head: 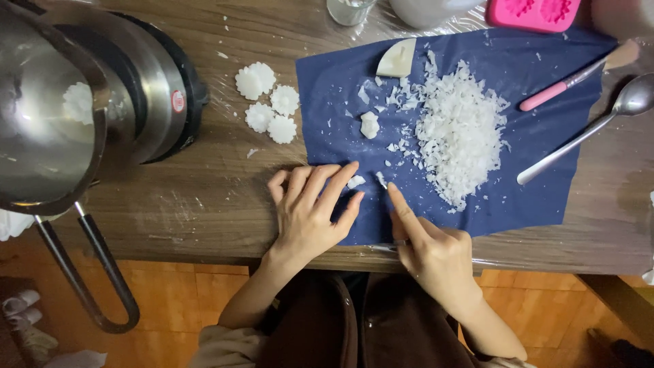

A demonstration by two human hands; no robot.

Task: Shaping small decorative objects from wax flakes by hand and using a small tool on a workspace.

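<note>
My left hand (310,208) lies flat on the near edge of a dark blue cloth (545,157), fingertips pressing a small white wax piece (355,181). My right hand (426,249) grips a small knife (381,180), index finger stretched along it, its tip at that piece. A heap of white wax shavings (460,133) covers the middle of the cloth. A small white lump (369,125) and a larger wedge-shaped wax block (398,58) lie farther back.
Several white flower-shaped wax pieces (267,102) lie left of the cloth. A steel pot with a long handle (48,116) sits on a round black hotplate (184,88) at the left. A spoon (599,123), a pink-handled tool (569,83) and a pink mould (535,12) are at the right.
</note>
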